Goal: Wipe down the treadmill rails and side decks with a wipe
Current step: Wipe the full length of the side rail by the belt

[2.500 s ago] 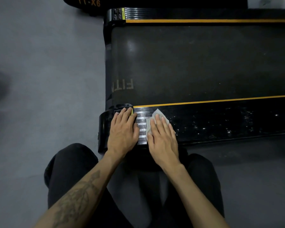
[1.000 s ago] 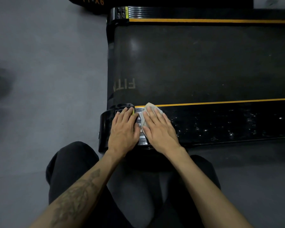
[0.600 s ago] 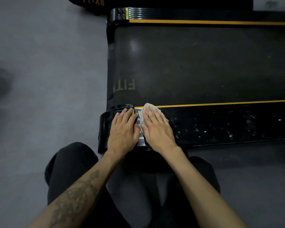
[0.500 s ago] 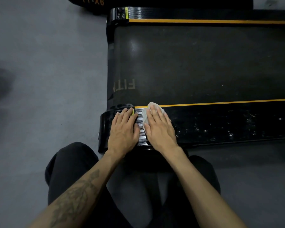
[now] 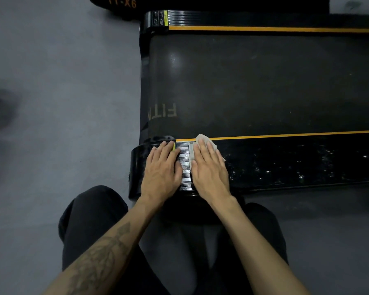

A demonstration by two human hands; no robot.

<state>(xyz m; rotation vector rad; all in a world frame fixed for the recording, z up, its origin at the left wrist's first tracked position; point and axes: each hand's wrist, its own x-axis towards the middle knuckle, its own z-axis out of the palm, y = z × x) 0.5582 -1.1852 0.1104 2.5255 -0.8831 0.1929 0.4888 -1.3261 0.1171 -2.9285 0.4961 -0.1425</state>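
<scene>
A black treadmill lies across the view, its dark belt (image 5: 264, 86) between two side decks edged in orange. The near side deck (image 5: 296, 162) is glossy black with wet specks. My right hand (image 5: 210, 169) lies flat with straight fingers on a white wipe (image 5: 200, 139), pressing it onto the near deck beside a ribbed silver strip (image 5: 184, 165). My left hand (image 5: 161, 169) rests flat on the deck's rounded end cap (image 5: 136, 167), fingers straight, holding nothing. Most of the wipe is hidden under my right palm.
The far side deck (image 5: 264, 20) runs along the top, with another black machine base marked TT-X6 (image 5: 119, 5) behind it. Grey floor (image 5: 62, 92) spreads to the left. My knees in dark trousers (image 5: 90, 220) are just in front of the deck.
My right hand with the wipe has slid slightly right along the near deck, uncovering more of the ribbed strip. My left hand has stayed on the end cap.
</scene>
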